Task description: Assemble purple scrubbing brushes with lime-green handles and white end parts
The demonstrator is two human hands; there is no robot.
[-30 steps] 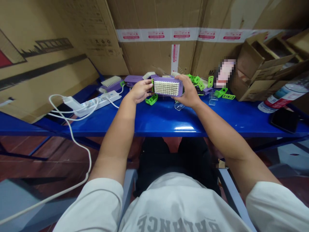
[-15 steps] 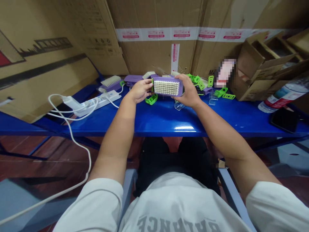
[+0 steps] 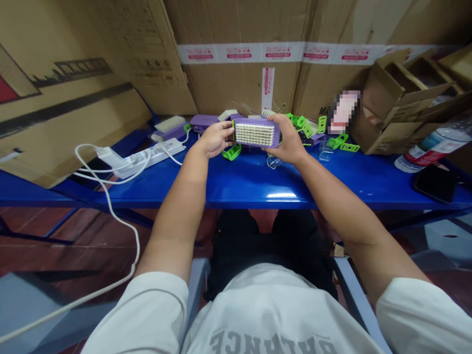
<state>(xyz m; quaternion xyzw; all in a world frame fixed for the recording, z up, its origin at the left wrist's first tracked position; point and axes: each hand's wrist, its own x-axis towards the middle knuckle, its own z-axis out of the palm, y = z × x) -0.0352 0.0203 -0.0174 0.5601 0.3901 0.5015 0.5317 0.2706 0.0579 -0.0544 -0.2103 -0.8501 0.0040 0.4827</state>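
Note:
Both hands hold one purple brush (image 3: 255,134) with white bristles facing me, just above the blue table (image 3: 250,182). My left hand (image 3: 213,139) grips its left end, fingers closed at a small green piece on that end. My right hand (image 3: 289,139) wraps round its right end. A loose green clip (image 3: 231,152) lies on the table under the brush. More purple brushes (image 3: 173,128) lie behind to the left, and several green clips (image 3: 341,142) are scattered to the right.
A white power strip (image 3: 155,152) with a trailing cable lies at the left. Large cardboard boxes (image 3: 243,54) wall the back; open small cartons (image 3: 401,98) stand at the right. A plastic bottle (image 3: 431,145) and a black phone (image 3: 435,184) lie at the far right.

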